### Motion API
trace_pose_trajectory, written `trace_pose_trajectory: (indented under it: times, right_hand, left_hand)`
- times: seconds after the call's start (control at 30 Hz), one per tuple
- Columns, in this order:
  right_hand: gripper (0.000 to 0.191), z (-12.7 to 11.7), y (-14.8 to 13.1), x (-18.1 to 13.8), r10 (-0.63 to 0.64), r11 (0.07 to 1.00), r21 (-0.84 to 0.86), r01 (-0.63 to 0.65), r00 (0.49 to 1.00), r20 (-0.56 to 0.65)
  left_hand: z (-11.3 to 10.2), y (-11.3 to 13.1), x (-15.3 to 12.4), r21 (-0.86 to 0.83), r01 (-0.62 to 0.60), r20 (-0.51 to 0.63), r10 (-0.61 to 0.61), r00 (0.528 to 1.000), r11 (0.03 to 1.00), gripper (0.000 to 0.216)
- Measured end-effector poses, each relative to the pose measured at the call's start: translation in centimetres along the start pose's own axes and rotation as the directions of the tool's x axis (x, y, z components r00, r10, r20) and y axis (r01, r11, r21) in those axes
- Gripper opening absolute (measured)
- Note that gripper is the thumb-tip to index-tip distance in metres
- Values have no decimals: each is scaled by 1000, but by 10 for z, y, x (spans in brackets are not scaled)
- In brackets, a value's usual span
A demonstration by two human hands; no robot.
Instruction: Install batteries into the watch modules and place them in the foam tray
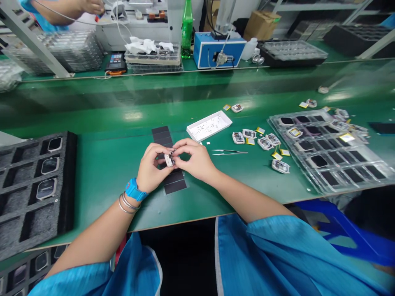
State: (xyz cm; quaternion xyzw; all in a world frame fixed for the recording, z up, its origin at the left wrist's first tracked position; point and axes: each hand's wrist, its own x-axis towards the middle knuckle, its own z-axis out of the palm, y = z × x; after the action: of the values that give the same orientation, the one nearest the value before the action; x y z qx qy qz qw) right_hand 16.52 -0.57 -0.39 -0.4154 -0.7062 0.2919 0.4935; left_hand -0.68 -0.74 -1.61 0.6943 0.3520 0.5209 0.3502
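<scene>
Over a strip of black rectangular pads [175,187] on the green bench, my left hand [150,166] grips a small white smartwatch case [168,160] with its inside parts showing. My right hand [194,159] pinches at the right side of the same case with thumb and fingertips; any smaller part between them is too small to make out. A pair of tweezers [230,152] lies to the right of my right hand. Behind the hands is a shallow white box [210,126] scattered with tiny pieces.
Several open watch cases [265,142] with yellow-edged batteries [277,156] lie to the right, beside a clear plastic tray [327,181] of dark screens. A black foam tray [69,181] holding watches stands at left. Behind are a blue machine [203,51], a green bottle [187,31] and another person's hand [92,6].
</scene>
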Motion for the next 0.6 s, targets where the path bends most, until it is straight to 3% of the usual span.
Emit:
trace_pose_trajectory:
  times: [0.2, 0.6]
  right_hand:
    - [8, 0, 2, 2, 67, 995, 76, -70, 997, 36]
    - [7, -3, -2, 2, 50, 999, 3, -50, 998, 23]
  left_hand:
    - [0, 3, 0, 6, -22, -22, 22, 1000, 1000, 40]
    - [0, 3, 0, 143, -113, 0, 114, 993, 983, 33]
